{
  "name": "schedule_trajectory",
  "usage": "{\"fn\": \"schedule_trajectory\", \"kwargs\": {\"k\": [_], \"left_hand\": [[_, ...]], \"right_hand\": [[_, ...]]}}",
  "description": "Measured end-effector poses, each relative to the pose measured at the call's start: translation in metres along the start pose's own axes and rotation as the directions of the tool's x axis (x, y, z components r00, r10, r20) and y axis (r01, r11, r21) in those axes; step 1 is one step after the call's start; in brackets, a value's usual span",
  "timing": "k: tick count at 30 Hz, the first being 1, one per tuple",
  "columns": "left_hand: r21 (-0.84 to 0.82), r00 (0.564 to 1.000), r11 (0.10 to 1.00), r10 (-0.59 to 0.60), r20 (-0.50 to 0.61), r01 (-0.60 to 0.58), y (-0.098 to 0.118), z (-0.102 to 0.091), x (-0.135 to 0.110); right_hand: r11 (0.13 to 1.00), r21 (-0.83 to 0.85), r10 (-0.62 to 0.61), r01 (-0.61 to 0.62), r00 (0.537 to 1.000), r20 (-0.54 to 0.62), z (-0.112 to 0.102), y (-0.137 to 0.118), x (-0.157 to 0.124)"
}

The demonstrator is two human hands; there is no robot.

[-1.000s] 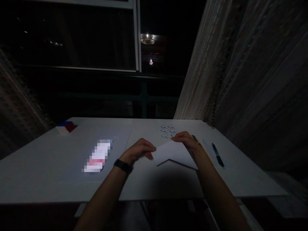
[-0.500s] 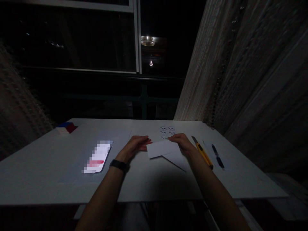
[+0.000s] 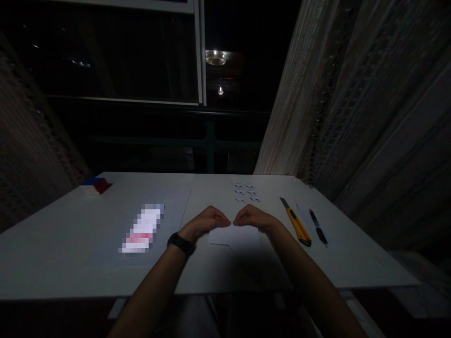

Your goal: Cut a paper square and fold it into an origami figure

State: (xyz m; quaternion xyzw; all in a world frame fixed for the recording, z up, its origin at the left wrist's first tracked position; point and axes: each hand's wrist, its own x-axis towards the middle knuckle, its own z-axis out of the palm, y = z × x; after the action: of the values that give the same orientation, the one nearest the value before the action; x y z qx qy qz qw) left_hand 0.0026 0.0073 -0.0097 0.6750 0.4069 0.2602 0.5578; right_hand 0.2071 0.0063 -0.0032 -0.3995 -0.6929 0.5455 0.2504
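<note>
Both my hands meet at the top edge of a small white piece of paper (image 3: 234,236) over the front middle of the table. My left hand (image 3: 207,220), with a dark band on its wrist, pinches the edge with thumb and fingertips. Close beside it, my right hand (image 3: 252,217) pinches the same edge, its fingertips almost touching the left ones. Shadow makes the paper's lower part hard to make out. Just beyond my hands lie several small paper pieces with dark marks (image 3: 246,192), set in two columns.
A yellow utility knife (image 3: 298,225) with its blade out lies right of my right arm, beside a black pen (image 3: 319,228). To the left, a lit phone (image 3: 143,230) rests on a large sheet (image 3: 179,202). A colored cube (image 3: 95,186) sits at the far left of the white table (image 3: 49,253).
My hands have come together at the paper's top edge. The paper has moved lower and lies straighter. A slanting piece beneath it no longer sticks out as far.
</note>
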Motion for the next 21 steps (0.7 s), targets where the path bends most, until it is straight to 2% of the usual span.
{"fn": "schedule_trajectory", "kwargs": {"k": [4, 8, 11, 16, 17, 19, 21], "left_hand": [[-0.012, 0.999, 1.000, 0.017, 0.027, -0.017, 0.003, 0.001, -0.002], [-0.044, 0.998, 0.999, 0.022, 0.062, -0.019, 0.005, -0.005, -0.006], [-0.056, 0.998, 0.998, 0.020, 0.060, -0.017, 0.005, -0.009, -0.007], [-0.059, 0.998, 0.998, 0.029, 0.055, -0.026, 0.004, -0.013, -0.007], [-0.053, 0.998, 0.998, 0.025, 0.051, -0.022, 0.004, -0.013, -0.007], [-0.040, 0.999, 0.999, 0.019, 0.038, -0.017, 0.002, -0.013, -0.006], [-0.034, 0.999, 0.999, 0.019, 0.030, -0.018, 0.002, -0.011, -0.006]], "right_hand": [[1.000, 0.019, -0.008, 0.007, 0.999, 0.048, -0.001, 0.000, -0.001], [1.000, 0.018, 0.015, -0.017, 0.996, 0.088, -0.012, -0.007, -0.011], [1.000, 0.019, 0.011, -0.014, 0.994, 0.112, -0.023, -0.011, -0.024], [0.987, 0.129, 0.065, -0.098, 0.970, 0.235, -0.045, -0.004, -0.055], [0.985, 0.147, 0.063, -0.095, 0.975, 0.212, -0.048, -0.002, -0.061], [0.983, 0.174, 0.046, -0.055, 0.998, 0.053, -0.048, 0.001, -0.066], [0.977, 0.211, 0.062, -0.039, 0.993, -0.104, -0.039, 0.002, -0.065]]}}
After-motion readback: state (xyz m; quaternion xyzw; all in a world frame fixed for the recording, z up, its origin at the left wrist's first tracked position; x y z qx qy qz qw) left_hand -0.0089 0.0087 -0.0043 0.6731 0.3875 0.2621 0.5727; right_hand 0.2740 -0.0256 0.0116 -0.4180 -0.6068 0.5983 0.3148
